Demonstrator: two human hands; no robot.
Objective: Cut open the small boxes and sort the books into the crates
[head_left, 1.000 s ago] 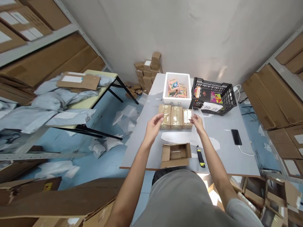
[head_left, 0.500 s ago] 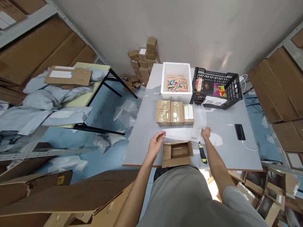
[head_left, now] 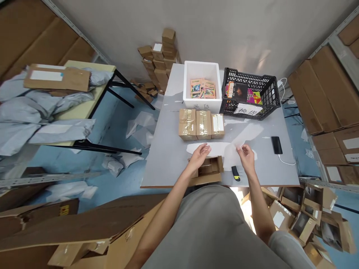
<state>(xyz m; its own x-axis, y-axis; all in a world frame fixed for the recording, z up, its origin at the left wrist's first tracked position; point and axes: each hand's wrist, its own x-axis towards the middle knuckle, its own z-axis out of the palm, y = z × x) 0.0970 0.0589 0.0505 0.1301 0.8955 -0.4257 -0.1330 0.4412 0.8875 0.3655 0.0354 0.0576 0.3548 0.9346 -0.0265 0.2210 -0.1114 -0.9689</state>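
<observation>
My right hand [head_left: 246,157] is closed on a thin, see-through white sheet [head_left: 250,133], which spreads across the table in front of it. My left hand [head_left: 199,156] hovers beside an open cardboard box [head_left: 213,166] near the table's front edge. Its fingers are apart, with nothing visible in them. Part of that box is hidden behind the left hand. A utility knife [head_left: 236,173] in black and yellow lies between the box and my right forearm, half covered by the sheet. Beyond the hands stand three taped cardboard boxes [head_left: 203,124] in a row.
A white foam box [head_left: 202,105] holding small packets stands at the back, beside a black plastic crate [head_left: 269,108] with colourful packages. A phone [head_left: 276,145] on a cable lies at the right. Another table [head_left: 98,87] bears grey parcels on the left; cartons surround the floor.
My right hand has lifted the thin sheet, which now stretches diagonally over the knife. My left hand has moved rightward over the box. The whole view has shifted slightly.
</observation>
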